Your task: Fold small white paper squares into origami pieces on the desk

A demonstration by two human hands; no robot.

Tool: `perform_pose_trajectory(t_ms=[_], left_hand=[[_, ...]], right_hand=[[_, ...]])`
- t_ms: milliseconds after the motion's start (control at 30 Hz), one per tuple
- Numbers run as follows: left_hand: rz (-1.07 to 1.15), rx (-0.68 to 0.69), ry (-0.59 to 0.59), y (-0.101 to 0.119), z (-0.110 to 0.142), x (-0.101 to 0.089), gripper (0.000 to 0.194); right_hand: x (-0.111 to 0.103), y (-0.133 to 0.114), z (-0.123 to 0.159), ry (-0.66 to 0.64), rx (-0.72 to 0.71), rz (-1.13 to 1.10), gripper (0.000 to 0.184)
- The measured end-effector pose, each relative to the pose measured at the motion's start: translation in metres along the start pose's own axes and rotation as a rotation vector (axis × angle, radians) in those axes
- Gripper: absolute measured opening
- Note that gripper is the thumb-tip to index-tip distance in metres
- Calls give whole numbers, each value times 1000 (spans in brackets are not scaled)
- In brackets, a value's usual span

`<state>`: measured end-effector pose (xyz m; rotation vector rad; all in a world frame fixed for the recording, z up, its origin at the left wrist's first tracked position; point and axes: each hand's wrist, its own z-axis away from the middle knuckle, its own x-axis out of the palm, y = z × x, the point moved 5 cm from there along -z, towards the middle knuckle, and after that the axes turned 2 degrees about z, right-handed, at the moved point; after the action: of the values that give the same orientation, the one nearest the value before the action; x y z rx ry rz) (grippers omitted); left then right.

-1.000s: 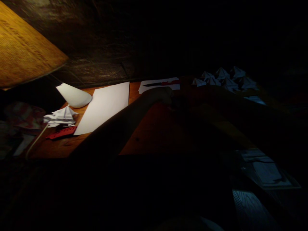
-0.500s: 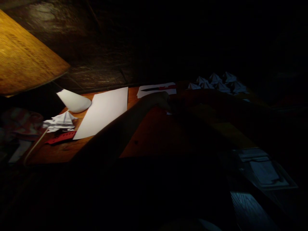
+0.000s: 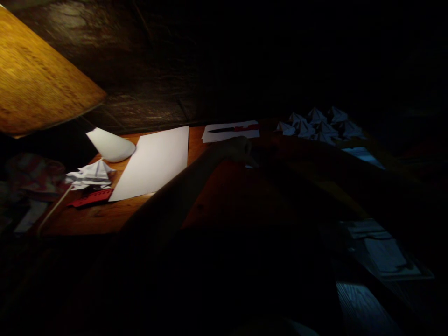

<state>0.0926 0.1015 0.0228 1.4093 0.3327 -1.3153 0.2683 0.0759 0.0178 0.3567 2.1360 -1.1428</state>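
Note:
My left hand is over the middle of the wooden table, its fingers curled and closed. A small pale bit of paper shows at its fingertips; the rest is lost in shadow. My right hand is close beside it, so dark that its fingers cannot be made out. Just behind my left hand, a knife with a red handle and dark blade lies on a small stack of white paper. Several folded paper pieces with pointed tops stand together at the back right.
A large white sheet lies on the table's left, beside a white lamp base under a yellow shade. Crumpled-looking folded paper and a red slotted object sit at the left edge. A bluish sheet lies right.
My left hand stays in nearly the same place, its fingers shifting slightly. My right arm shifts, hiding the bluish sheet half a second ago and showing it again now. The view moves slightly.

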Motion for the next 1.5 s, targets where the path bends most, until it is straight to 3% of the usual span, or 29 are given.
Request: perform_pose_trajectory(t_ms=[100, 200, 467, 600, 733, 867, 1067, 1233, 1500], left_hand=[[99, 183, 108, 0, 13, 8, 27], [27, 312, 251, 0, 23, 12, 22], [-45, 369, 305, 5, 28, 16, 13], [124, 428, 379, 8, 27, 12, 8], [298, 435, 529, 8, 30, 2, 13], [344, 474, 629, 14, 36, -2, 12], [181, 625, 780, 33, 53, 1, 8], [-78, 601, 913, 40, 64, -1, 18], [-418, 650, 943, 44, 67, 1, 17]], right_hand=[[5, 3, -4, -169, 81, -9, 19], [13, 7, -3, -244, 165, -93, 17], [18, 11, 8, -198, 222, -247, 5], [12, 1, 9, -119, 218, -411, 10], [7, -9, 8, 15, 231, -625, 22], [7, -16, 9, 66, 202, -657, 21], [0, -19, 8, 138, 126, -625, 20], [0, -18, 7, 161, 147, -708, 31], [1, -21, 9, 216, 204, -813, 35]])
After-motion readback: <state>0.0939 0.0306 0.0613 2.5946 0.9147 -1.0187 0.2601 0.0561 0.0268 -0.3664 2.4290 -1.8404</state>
